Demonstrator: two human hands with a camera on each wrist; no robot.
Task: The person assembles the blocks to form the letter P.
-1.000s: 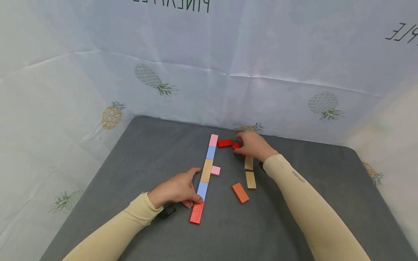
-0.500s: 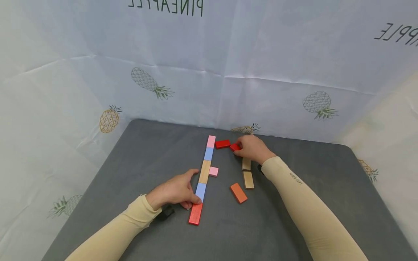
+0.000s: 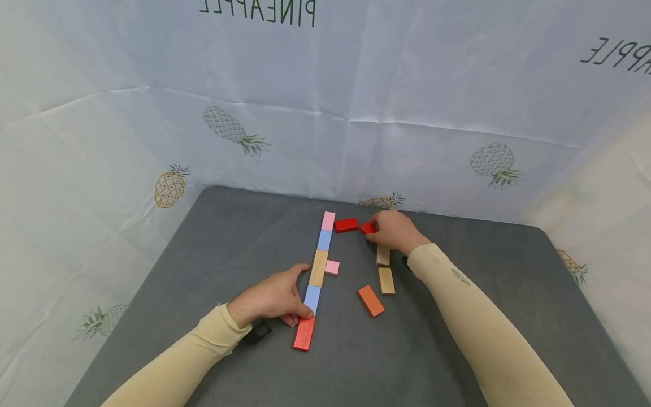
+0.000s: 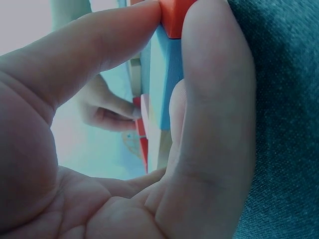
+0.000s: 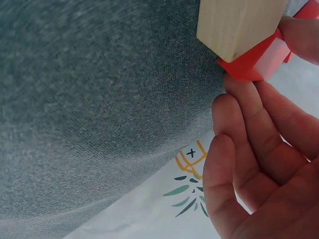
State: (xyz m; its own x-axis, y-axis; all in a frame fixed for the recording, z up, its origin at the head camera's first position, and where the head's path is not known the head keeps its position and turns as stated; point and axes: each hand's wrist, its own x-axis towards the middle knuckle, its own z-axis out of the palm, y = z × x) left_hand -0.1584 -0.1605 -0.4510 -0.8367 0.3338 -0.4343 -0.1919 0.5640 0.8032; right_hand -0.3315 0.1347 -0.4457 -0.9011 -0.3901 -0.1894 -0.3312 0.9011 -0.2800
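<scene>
A straight row of small blocks runs away from me on the table: a red block (image 3: 304, 334) nearest, then a blue block (image 3: 312, 299), a wooden block (image 3: 318, 268), another blue block (image 3: 324, 240) and a pink block (image 3: 328, 220) farthest. My left hand (image 3: 274, 294) pinches the near red block between its fingertips, close to where it meets the blue one. At the back right, my right hand (image 3: 398, 230) pinches another red block (image 5: 251, 64), tilted in the right wrist view beside a wooden block (image 5: 239, 25). That hand partly covers its red block from above.
A third red block (image 3: 347, 225) lies by the row's far end. A small pink block (image 3: 332, 268) sits against the row's right side. Farther right are a wooden block (image 3: 386, 281) and an orange block (image 3: 371, 301). A pineapple-print curtain (image 3: 285, 164) rises behind the grey table (image 3: 244, 220).
The head view has shifted slightly. Both hands keep their grip, and the red block in the right hand has turned or moved a little.
</scene>
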